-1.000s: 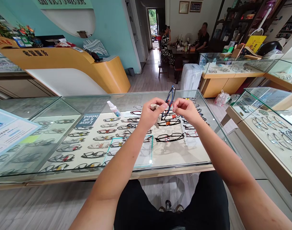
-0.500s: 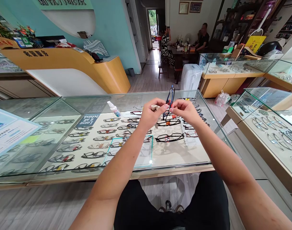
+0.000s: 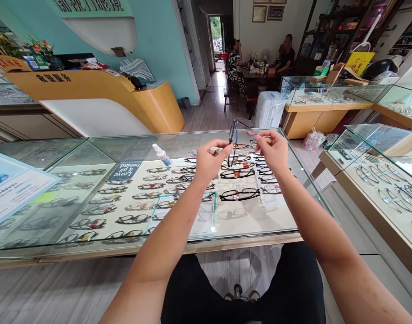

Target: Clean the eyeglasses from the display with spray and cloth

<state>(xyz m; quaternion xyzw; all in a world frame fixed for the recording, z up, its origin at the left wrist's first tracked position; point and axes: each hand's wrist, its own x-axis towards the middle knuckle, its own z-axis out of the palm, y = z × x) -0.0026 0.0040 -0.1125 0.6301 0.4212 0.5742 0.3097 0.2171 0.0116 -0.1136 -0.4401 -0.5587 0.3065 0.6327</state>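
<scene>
My left hand (image 3: 210, 159) is closed on a pair of eyeglasses (image 3: 236, 137), dark with blue parts, held up above the glass display case (image 3: 178, 245). A pale cloth (image 3: 215, 151) is bunched in the same hand. My right hand (image 3: 272, 148) pinches the end of one temple arm, which is swung out to the right with a red tag on it. Below the hands, inside the case, lie rows of eyeglasses (image 3: 239, 194). A white spray bottle (image 3: 161, 154) stands on the glass left of my left hand.
A printed sheet (image 3: 16, 184) lies at the case's left end. Another display case (image 3: 378, 189) runs along the right. Beyond are a wooden counter (image 3: 158, 105), a wrapped suitcase (image 3: 269, 110), and two people sitting at a table (image 3: 260, 74).
My right hand has moved right and pulled one temple arm outward, opening it. The eyeglasses have turned and shifted slightly left with my left hand.
</scene>
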